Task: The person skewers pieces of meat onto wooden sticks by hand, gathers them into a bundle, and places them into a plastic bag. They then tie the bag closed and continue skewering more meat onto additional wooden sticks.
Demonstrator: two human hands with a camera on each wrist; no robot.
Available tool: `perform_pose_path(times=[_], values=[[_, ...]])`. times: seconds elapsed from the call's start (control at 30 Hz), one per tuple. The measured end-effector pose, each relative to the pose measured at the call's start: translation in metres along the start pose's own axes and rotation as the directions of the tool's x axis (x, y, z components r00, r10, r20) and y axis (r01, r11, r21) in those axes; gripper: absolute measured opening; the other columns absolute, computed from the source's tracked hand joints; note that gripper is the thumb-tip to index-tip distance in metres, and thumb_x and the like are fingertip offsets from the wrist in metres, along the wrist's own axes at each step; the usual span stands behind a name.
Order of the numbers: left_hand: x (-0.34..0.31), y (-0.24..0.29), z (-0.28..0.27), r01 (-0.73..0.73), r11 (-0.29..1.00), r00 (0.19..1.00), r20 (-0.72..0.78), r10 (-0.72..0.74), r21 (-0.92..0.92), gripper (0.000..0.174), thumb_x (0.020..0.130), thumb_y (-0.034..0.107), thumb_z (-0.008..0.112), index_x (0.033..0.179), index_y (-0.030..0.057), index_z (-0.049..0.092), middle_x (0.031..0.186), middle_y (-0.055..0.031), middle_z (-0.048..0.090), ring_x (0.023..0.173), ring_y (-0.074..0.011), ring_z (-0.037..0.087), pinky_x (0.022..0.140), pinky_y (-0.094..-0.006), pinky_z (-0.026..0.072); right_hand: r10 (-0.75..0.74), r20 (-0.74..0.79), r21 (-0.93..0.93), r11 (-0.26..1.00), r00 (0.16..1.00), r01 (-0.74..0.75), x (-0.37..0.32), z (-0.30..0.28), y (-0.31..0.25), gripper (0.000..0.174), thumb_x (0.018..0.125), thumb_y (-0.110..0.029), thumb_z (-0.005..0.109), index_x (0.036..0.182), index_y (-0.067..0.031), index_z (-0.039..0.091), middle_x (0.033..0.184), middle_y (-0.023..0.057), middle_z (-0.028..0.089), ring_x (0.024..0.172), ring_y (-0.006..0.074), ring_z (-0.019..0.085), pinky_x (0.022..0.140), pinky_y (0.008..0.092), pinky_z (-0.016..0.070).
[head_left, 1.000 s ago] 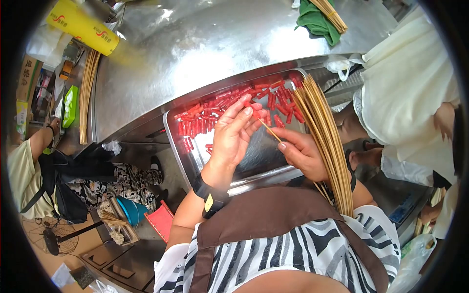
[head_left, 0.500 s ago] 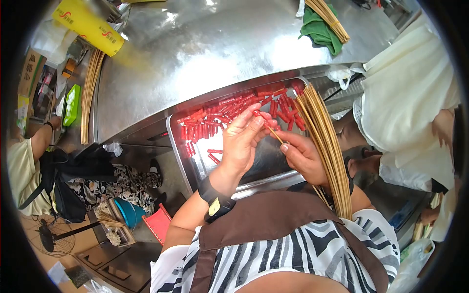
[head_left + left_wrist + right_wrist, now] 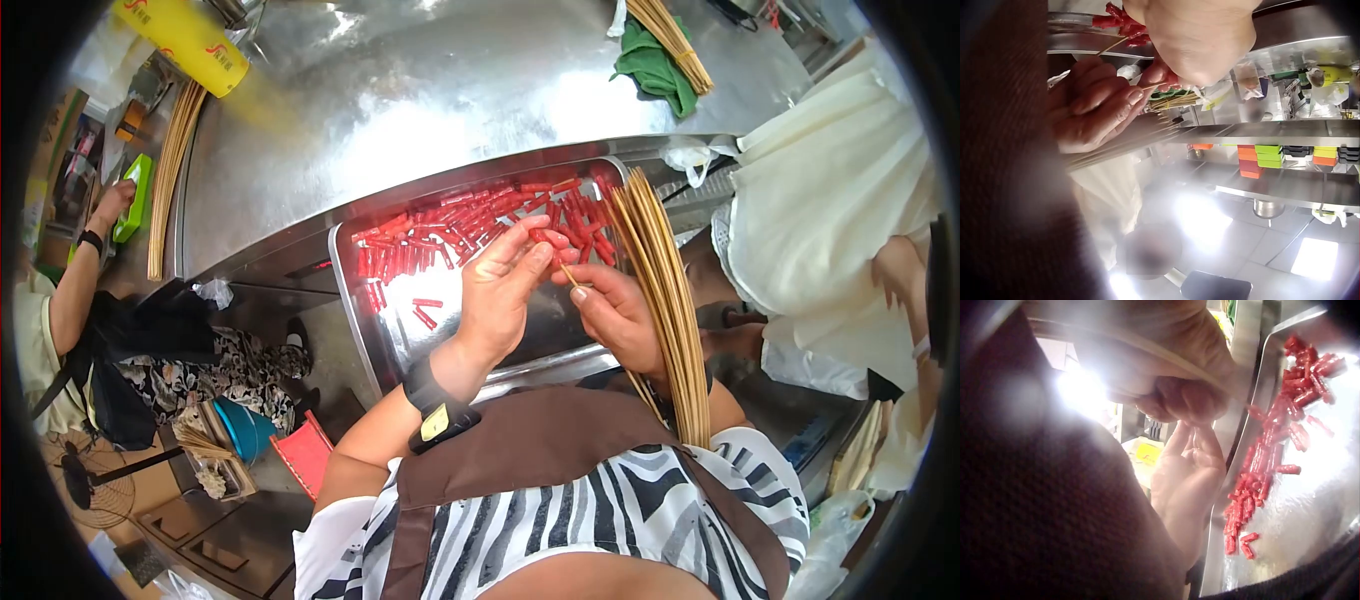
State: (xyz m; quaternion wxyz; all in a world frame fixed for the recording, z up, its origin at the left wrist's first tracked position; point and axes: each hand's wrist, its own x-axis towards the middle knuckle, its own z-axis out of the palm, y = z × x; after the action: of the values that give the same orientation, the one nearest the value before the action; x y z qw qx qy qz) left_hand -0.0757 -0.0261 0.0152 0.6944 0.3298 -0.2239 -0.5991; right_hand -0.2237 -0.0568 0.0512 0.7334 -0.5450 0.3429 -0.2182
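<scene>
Wooden stick (image 3: 568, 275), pinched by right hand (image 3: 622, 315), slants up-left to red piece (image 3: 545, 238) pinched by left hand (image 3: 500, 293).

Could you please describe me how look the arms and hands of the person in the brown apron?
The left hand and right hand wear no gloves. A black band with a small yellowish patch circles the left wrist; a dark band shows at the right. Short sleeves are white, black and grey.
</scene>
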Motion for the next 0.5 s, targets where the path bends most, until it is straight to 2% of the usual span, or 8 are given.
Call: perform_pose_path(times=[0.23,0.33,0.5], values=[[-0.004,-0.001,0.002,-0.001,1.0,1.0,0.0,0.001,-0.023,0.027,0.09,0.008,0.051,0.117,0.002,0.049,0.1,-0.0089,0.058,0.093,-0.02,0.058,0.079,-0.0315,0.0479,-0.02,0.016,-0.001,1.0,1.0,0.02,-0.002,0.0,0.005,0.023,0.093,-0.012,0.042,0.113,-0.0033,0.05,0.056,-0.0074,0.036,0.043,0.0013,0.03,0.04,0.0181,0.021],[-0.006,0.002,0.005,-0.003,0.999,1.0,-0.008,0.002,-0.038,0.028,0.09,0.008,0.051,0.116,-0.002,0.05,0.1,-0.01,0.058,0.092,-0.0204,0.059,0.08,-0.03,0.0484,-0.042,0.034,-0.013,0.999,0.999,0.043,-0.003,-0.002,0.002,0.023,0.093,-0.013,0.043,0.113,-0.0035,0.05,0.056,-0.0073,0.037,0.044,0.0015,0.03,0.041,0.0181,0.0215],[-0.003,0.005,0.006,0.005,0.998,1.0,-0.011,-0.005,-0.058,0.027,0.093,0.016,0.048,0.114,-0.0001,0.051,0.097,-0.0113,0.06,0.09,-0.0213,0.06,0.077,-0.0315,0.0494,-0.091,0.057,-0.023,0.995,0.994,0.093,-0.004,-0.002,-0.001,0.023,0.093,-0.012,0.043,0.113,-0.0043,0.051,0.057,-0.0069,0.036,0.044,0.0029,0.031,0.04,0.0189,0.0224]])
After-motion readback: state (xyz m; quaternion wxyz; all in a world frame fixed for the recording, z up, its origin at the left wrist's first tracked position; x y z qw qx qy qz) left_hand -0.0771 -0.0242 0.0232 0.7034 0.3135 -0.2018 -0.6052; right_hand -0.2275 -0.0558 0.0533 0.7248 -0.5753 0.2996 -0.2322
